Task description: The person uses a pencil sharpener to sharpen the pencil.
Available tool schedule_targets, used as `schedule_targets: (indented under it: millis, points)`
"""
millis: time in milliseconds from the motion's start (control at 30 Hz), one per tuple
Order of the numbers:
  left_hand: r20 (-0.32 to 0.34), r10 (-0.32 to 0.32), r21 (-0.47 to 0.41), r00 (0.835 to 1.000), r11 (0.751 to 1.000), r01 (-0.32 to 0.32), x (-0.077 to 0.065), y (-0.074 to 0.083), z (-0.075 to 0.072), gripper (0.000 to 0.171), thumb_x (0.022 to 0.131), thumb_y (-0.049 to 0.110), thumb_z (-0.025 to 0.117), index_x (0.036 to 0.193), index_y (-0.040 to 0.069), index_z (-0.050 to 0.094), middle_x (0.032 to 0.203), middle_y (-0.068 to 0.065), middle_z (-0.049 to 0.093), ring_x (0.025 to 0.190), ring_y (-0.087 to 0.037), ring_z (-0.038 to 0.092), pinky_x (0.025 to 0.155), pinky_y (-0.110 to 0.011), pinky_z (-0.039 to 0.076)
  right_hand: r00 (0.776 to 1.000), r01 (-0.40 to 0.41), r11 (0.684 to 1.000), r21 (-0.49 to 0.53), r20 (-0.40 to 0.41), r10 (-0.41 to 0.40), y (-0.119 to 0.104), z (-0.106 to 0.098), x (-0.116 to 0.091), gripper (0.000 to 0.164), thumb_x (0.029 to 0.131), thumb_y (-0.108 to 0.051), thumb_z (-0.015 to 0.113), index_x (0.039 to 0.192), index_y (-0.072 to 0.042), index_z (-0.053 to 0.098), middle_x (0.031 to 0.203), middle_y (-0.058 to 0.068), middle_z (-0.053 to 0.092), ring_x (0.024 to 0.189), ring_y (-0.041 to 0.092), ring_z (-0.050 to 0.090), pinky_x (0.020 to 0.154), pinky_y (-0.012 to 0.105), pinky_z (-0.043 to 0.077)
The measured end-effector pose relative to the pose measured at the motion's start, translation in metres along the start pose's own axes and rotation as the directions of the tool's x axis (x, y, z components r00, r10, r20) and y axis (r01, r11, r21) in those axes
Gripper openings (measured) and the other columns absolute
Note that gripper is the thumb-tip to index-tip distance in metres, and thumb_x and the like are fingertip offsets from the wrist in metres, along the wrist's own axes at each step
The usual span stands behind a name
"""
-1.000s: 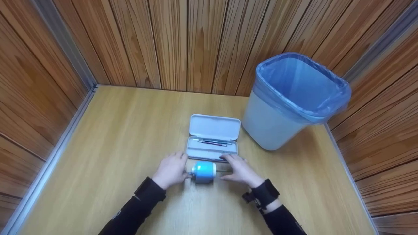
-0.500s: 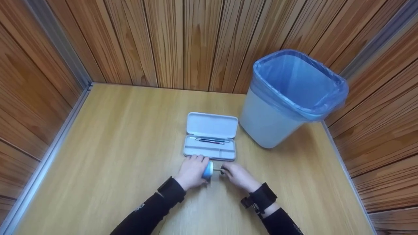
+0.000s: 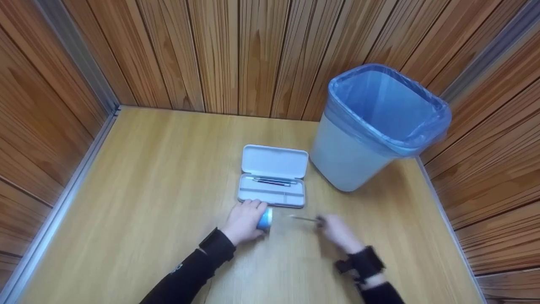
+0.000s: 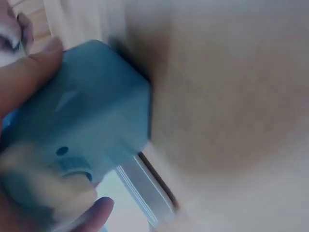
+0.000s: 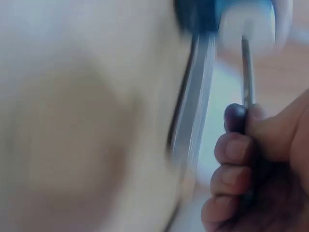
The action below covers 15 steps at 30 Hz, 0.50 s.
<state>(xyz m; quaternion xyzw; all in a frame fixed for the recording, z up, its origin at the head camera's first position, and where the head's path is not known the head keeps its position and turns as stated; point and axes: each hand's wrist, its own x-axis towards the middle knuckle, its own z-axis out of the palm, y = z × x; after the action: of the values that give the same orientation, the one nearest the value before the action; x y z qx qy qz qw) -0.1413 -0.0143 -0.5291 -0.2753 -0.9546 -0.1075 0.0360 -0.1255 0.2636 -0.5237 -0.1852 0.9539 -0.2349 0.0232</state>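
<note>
My left hand (image 3: 244, 221) grips a blue crank pencil sharpener (image 3: 265, 218) on the table, covering most of it from above. In the left wrist view, fingers wrap the sharpener body (image 4: 106, 96), and its pale crank handle (image 4: 72, 193) is blurred. To the right, my right hand (image 3: 337, 231) holds a thin pencil (image 3: 304, 218) by its rear part, point toward the sharpener. A gap separates the pencil's point from the sharpener's white front in the head view. Curled fingers (image 5: 234, 147) and the thumb enclose the pencil shaft (image 5: 248, 77) in the right wrist view.
Just beyond the sharpener lies an open pale pencil case (image 3: 275, 162), with several slim pens or pencils (image 3: 272, 182) in its rear compartment. A bin (image 3: 341, 152) lined with a blue bag (image 3: 386, 109) stands at the back right. Wood-panelled walls (image 3: 257, 59) enclose the table.
My left hand has closed around the sharpener. My right hand has taken hold of the pencil at the sharpener's front and drawn it out to the right.
</note>
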Motion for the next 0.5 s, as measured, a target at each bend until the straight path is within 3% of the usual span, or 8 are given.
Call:
schedule_targets:
  millis: [100,167,367,500]
  points:
    - [0.033,0.004,-0.016,0.999,1.0,-0.003,-0.004,-0.001,0.0,0.068,0.061,0.038,0.081,0.115,0.011,0.051,0.107,-0.006,0.06,0.097,-0.025,0.056,0.08,-0.041,0.048,0.983,-0.147,0.989,-0.013,-0.11,0.145,0.023,-0.02,-0.024,0.006,0.078,0.004,0.059,0.077,-0.001,0.062,0.068,0.007,0.062,0.061,0.016,0.054,0.056,0.03,0.044]
    - [0.05,0.009,-0.019,0.999,1.0,-0.008,-0.006,-0.001,-0.002,0.068,0.061,0.036,0.081,0.115,0.01,0.051,0.107,-0.007,0.059,0.097,-0.026,0.055,0.081,-0.042,0.048,0.971,-0.194,0.981,0.02,-0.136,0.195,0.028,-0.033,-0.034,0.008,0.082,0.003,0.057,0.076,0.0,0.061,0.069,0.011,0.062,0.061,0.017,0.054,0.057,0.031,0.043]
    - [0.032,-0.03,-0.025,0.999,0.999,0.031,-0.003,-0.001,-0.004,0.069,0.057,0.033,0.084,0.114,0.009,0.052,0.106,-0.008,0.059,0.095,-0.027,0.055,0.079,-0.043,0.048,0.973,-0.134,0.989,0.068,-0.181,0.145,0.016,-0.054,-0.027,0.012,0.087,-0.001,0.051,0.081,-0.002,0.062,0.075,0.013,0.065,0.068,0.023,0.06,0.062,0.037,0.048]
    - [0.012,-0.006,-0.041,1.0,0.999,0.007,0.002,0.005,0.001,0.068,0.057,0.033,0.083,0.112,0.009,0.052,0.105,-0.008,0.059,0.093,-0.027,0.055,0.075,-0.042,0.049,0.965,-0.089,0.994,0.055,-0.242,0.1,0.007,-0.055,-0.013,0.011,0.087,0.0,0.052,0.082,-0.002,0.062,0.075,0.013,0.066,0.069,0.025,0.062,0.065,0.04,0.049]
